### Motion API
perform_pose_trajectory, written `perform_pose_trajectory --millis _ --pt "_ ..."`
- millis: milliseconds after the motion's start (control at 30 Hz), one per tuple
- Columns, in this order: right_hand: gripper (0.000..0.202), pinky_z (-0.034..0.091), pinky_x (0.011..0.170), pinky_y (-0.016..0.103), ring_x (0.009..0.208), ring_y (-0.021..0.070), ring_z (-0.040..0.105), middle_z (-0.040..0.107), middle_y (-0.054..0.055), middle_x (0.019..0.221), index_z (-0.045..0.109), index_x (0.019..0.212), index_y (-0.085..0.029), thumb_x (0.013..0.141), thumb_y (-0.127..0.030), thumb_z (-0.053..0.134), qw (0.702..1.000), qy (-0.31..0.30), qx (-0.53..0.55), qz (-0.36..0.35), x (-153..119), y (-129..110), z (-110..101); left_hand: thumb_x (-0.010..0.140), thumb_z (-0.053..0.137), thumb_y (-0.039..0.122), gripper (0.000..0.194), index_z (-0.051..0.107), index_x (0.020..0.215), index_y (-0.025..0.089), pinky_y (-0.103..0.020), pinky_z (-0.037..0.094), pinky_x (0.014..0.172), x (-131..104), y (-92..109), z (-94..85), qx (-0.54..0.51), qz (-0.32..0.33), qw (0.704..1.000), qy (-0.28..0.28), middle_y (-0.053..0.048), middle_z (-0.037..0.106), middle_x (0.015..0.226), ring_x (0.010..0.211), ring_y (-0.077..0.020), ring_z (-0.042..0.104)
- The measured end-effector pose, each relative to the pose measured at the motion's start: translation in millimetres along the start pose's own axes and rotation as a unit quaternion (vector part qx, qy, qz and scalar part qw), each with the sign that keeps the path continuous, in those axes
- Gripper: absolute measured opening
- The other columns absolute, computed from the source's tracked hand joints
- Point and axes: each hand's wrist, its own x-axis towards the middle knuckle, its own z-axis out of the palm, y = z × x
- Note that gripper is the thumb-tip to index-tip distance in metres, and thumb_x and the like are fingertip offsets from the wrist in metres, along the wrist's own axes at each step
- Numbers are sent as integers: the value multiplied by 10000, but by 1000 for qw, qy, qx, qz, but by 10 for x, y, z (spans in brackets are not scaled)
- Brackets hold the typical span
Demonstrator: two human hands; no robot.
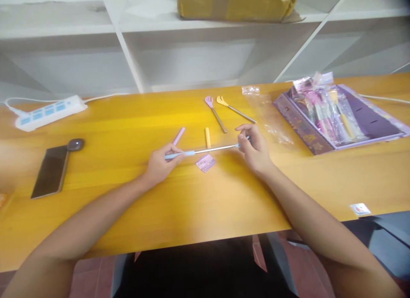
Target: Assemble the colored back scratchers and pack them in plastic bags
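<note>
Between my hands, above the table, a blue back scratcher (pixel 214 149) with a metal rod is held roughly level. My left hand (pixel 162 163) is closed on its light blue handle. At the other end my right hand (pixel 254 148) pinches the blue head, which the fingers mostly hide. Beyond lie a purple claw head on a rod (pixel 218 114) and a yellow claw head on a rod (pixel 238 110). A purple handle (pixel 178 136) and a yellow handle (pixel 208 137) rest separately nearby. Below the rod is a small purple card (pixel 205 163).
At right, a purple display box (pixel 309 131) holds several wrapped back scratchers. Clear plastic wrappers (pixel 272 122) lie beside it. A power strip (pixel 51 113), a phone (pixel 51 172) and a dark round object (pixel 76 144) are at left. A small card (pixel 360 209) sits near the front edge.
</note>
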Motion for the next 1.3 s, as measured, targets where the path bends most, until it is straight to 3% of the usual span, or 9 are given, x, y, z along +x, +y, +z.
perform_pose_trajectory --millis 200,467,633,833,967,1300 --pt "376 399 595 291 649 148 491 522 -12 811 627 1192 -261 1077 -617 598 1000 -22 -21 -3 -51 -69 60 923 793 543 337 752 940 208 -277 511 673 -21 -18 1 -6 3 1000 -7 -20 796 854 715 -171 690" --pt "323 430 672 327 669 167 521 543 -9 787 621 1177 -256 1100 -565 567 999 -31 -41 -10 -212 -240 255 968 772 523 302 777 933 224 -256 464 602 -176 33 54 34 53 998 -17 16 754 736 592 -125 602" --pt "275 426 668 330 666 168 529 540 -9 788 609 1196 -257 1118 -512 543 999 -30 -42 -5 -305 -324 318 971 770 553 352 752 882 213 -249 488 607 -225 43 101 37 66 997 -11 -17 825 853 619 -123 641" --pt "229 434 654 313 657 157 531 545 -15 794 580 1195 -237 1124 -444 513 998 -37 -56 -20 -369 -387 367 982 777 529 373 714 828 195 -214 494 571 -219 47 116 48 145 988 10 -28 842 851 606 -107 681" --pt "200 440 648 305 652 156 531 535 -19 782 578 1184 -232 1119 -407 507 997 -38 -62 -25 -395 -398 399 982 795 490 340 717 840 191 -198 464 531 -235 46 137 64 190 979 23 -11 818 776 532 -83 623" --pt "206 442 645 292 650 154 548 548 -20 771 574 1183 -226 1127 -407 494 997 -34 -65 -28 -473 -473 432 988 792 490 329 728 866 191 -200 440 521 -251 67 207 70 235 969 32 9 770 714 515 -76 591"
